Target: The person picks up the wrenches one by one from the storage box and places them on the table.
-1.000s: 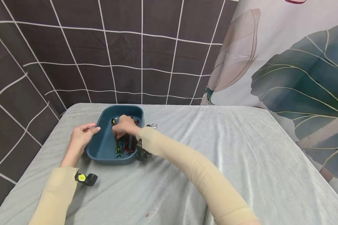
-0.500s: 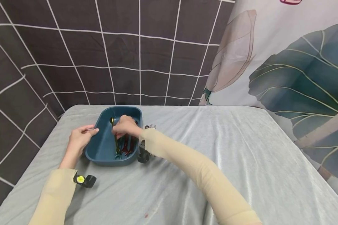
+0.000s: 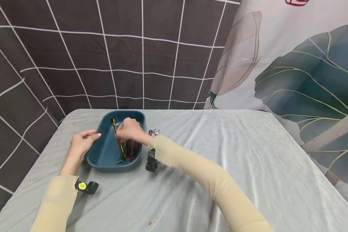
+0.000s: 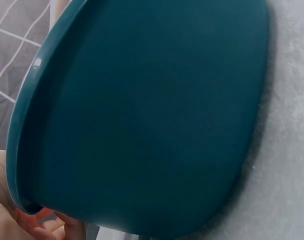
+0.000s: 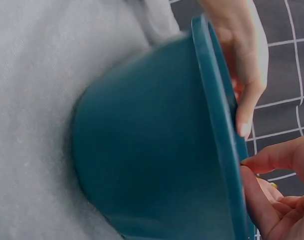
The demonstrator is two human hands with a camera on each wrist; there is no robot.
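A blue plastic tub [image 3: 113, 169] stands at the table's far left. At its left rim, my left hand [image 3: 82, 143] grips the edge, thumb on the inner side in the right wrist view. Inside the tub, my right hand [image 3: 130, 130] pinches a gold wrench [image 3: 114, 125] near its middle; the wrench leans, its upper end raised toward the back. Beneath that hand lie red wrenches [image 3: 129, 149] and a teal wrench [image 3: 120, 162], partly hidden by it. The tub's wall [image 4: 142, 125] fills most of the left wrist view.
Just right of the tub lie a silver wrench [image 3: 156, 131] and a dark purple one [image 3: 150, 132], partly covered by the right sleeve. A grey cloth [image 3: 249, 167] covers the table. Behind hang a dark checked curtain [image 3: 159, 54] and a leaf-printed one [image 3: 301, 80].
The gold wrench has risen and tilted away from the other wrenches, held by my right hand, whose wrist has shifted slightly right. The left hand keeps its grip on the rim.
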